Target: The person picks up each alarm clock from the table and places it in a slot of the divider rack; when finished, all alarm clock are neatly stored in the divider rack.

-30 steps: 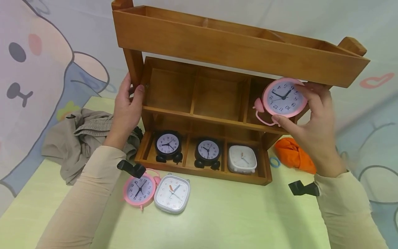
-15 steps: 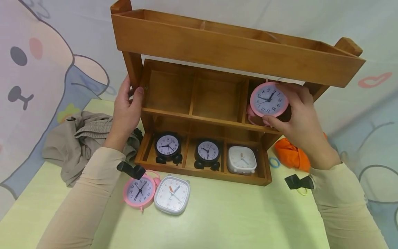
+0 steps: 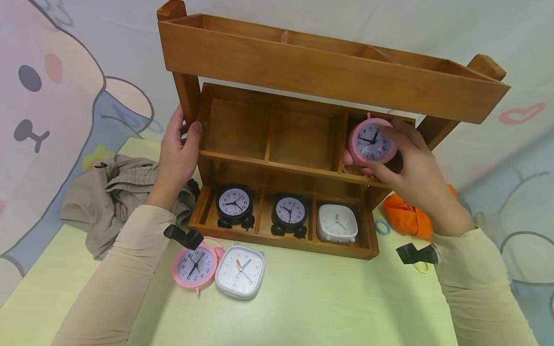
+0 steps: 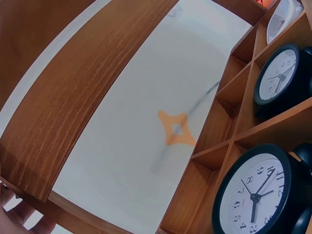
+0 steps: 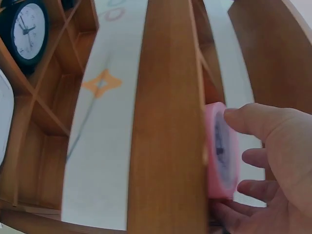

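My right hand (image 3: 411, 161) holds a pink twin-bell alarm clock (image 3: 373, 144) by its rim, upside down, in the right compartment of the middle tier of a wooden shelf (image 3: 329, 79). In the right wrist view the thumb lies at one edge of the pink clock (image 5: 222, 151), and the fingers reach around toward its other side. My left hand (image 3: 179, 154) grips the left upright of the shelf, thumb in front and the other fingers largely hidden behind. Two black twin-bell alarm clocks (image 3: 234, 203) and a white alarm clock (image 3: 337, 222) occupy the bottom tier.
Another pink alarm clock (image 3: 195, 265) and a square white clock (image 3: 240, 271) lie face up on the table (image 3: 320, 293) before the shelf. Grey-brown cloth (image 3: 117, 192) is bunched at left. Orange cloth (image 3: 407, 216) and a blue ring (image 3: 382, 227) lie at right.
The right hand has moved the pink alarm clock leftward and back into the right middle compartment, leaning it away. The left hand has stayed on the shelf.
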Action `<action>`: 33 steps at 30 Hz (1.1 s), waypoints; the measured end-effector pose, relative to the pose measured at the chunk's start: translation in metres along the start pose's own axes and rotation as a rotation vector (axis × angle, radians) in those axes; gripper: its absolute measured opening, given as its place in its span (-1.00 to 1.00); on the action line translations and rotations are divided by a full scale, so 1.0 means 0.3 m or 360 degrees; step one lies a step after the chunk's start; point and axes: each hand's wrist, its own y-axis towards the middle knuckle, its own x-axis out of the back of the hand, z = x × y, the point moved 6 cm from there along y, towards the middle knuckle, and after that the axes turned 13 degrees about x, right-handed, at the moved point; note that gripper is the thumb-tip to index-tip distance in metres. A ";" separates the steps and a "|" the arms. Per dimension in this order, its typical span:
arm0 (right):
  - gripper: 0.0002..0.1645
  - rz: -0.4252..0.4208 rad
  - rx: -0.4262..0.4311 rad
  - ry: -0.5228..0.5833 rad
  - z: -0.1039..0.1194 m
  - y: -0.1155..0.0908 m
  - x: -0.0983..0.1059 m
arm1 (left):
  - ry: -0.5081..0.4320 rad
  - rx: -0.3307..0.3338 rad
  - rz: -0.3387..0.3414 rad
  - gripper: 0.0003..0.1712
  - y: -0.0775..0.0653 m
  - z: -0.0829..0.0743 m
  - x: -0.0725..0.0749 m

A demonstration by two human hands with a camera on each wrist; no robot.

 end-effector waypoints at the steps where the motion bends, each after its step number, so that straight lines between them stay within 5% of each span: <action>1: -0.22 -0.0014 0.0007 -0.0005 0.004 -0.001 0.008 | -0.0001 0.0002 -0.0001 -0.40 0.000 -0.001 0.001; 9: -0.22 -0.0261 0.0052 0.0115 0.066 -0.054 0.083 | -0.0001 0.0005 -0.0009 -0.40 0.000 -0.001 0.004; 14: -0.19 -0.0395 0.0174 0.0178 0.148 -0.116 0.069 | 0.0009 0.0009 -0.0015 -0.40 0.002 -0.002 0.005; 33: -0.10 0.0128 0.0073 0.0612 0.395 -0.295 -0.452 | -0.0009 0.0000 -0.0009 -0.40 0.001 0.005 0.002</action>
